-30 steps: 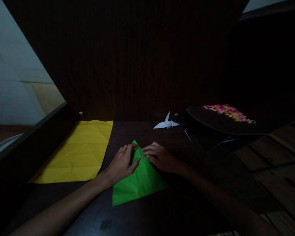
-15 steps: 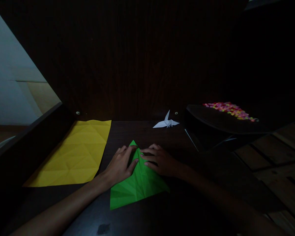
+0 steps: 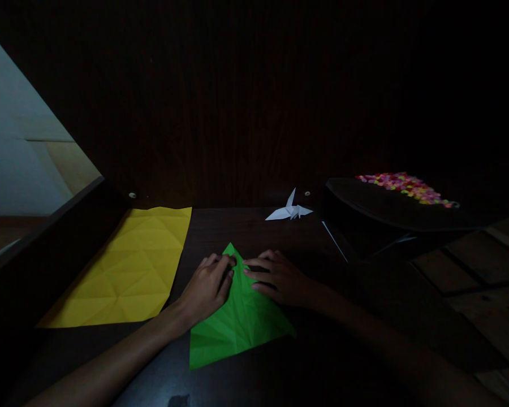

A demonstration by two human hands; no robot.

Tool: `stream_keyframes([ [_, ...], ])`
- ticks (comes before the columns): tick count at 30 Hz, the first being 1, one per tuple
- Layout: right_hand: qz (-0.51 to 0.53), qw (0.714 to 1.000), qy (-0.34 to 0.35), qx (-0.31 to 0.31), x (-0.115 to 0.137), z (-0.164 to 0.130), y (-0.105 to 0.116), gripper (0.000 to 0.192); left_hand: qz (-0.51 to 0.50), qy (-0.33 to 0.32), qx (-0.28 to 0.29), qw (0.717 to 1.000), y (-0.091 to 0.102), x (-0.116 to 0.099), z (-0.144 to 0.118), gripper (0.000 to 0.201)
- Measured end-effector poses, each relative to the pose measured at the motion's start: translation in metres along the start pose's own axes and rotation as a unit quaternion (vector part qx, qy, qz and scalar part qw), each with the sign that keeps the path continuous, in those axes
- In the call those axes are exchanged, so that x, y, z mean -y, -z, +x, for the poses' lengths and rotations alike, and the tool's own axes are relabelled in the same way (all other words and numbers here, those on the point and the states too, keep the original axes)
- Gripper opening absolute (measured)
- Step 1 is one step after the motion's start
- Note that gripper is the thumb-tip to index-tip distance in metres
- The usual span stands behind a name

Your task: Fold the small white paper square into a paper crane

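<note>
A green sheet of creased paper (image 3: 246, 322), folded to a point at its far end, lies on the dark tabletop in front of me. My left hand (image 3: 207, 282) rests on its left upper edge, fingers bent and thumb apart from them, pressing down near the tip. On the right upper edge lies my right hand (image 3: 280, 277), its fingers spread and touching the paper. A crease runs down the middle of the sheet between my hands. The fingertips of both hands are close to each other.
A creased yellow sheet (image 3: 131, 265) lies flat at left. A folded white paper crane (image 3: 289, 212) sits at the back by the dark upright panel (image 3: 237, 113). At right, small colourful pieces (image 3: 407, 186) lie on a raised dark surface (image 3: 377, 212). A low side board (image 3: 46, 223) borders the left.
My left thumb has drawn back a little toward the left from the middle crease. My right fingers have shifted slightly on the paper. The view has moved a little.
</note>
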State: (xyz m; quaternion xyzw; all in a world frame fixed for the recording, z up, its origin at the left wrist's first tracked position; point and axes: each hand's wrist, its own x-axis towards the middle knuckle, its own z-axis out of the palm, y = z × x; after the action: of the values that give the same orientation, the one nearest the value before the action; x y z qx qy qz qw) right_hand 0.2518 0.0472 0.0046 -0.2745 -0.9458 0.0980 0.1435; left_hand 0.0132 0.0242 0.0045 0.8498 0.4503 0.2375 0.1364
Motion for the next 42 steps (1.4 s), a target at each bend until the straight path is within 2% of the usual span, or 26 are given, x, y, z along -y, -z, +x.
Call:
stream_keyframes([
  [8,0.032,0.999,0.008,-0.028,-0.0031,-0.002,-0.0013,0.036,-0.018,-0.038,-0.014,0.999,0.002,0.0052,0.0002,0.032],
  [14,0.049,0.997,0.018,-0.052,-0.0062,-0.0035,-0.0044,0.036,0.003,-0.042,0.015,0.999,0.0035,0.0043,-0.0004,0.038],
  [22,0.042,0.999,0.013,-0.025,-0.0035,-0.002,-0.0006,0.04,0.021,-0.035,0.042,0.998,0.0063,0.0021,-0.0018,0.037],
  [31,0.004,1.0,0.015,0.009,-0.0013,-0.0008,0.0032,0.038,-0.003,-0.025,0.021,0.999,0.003,0.0029,0.0,0.044],
  [39,0.007,1.0,0.024,-0.003,-0.0013,0.0005,0.0035,0.038,0.011,-0.034,-0.023,0.999,0.0001,0.0019,-0.002,0.037],
  [42,0.009,1.0,0.026,-0.005,-0.0022,0.0014,0.0036,0.038,0.02,-0.016,-0.041,0.999,-0.0005,0.0008,-0.0034,0.04],
])
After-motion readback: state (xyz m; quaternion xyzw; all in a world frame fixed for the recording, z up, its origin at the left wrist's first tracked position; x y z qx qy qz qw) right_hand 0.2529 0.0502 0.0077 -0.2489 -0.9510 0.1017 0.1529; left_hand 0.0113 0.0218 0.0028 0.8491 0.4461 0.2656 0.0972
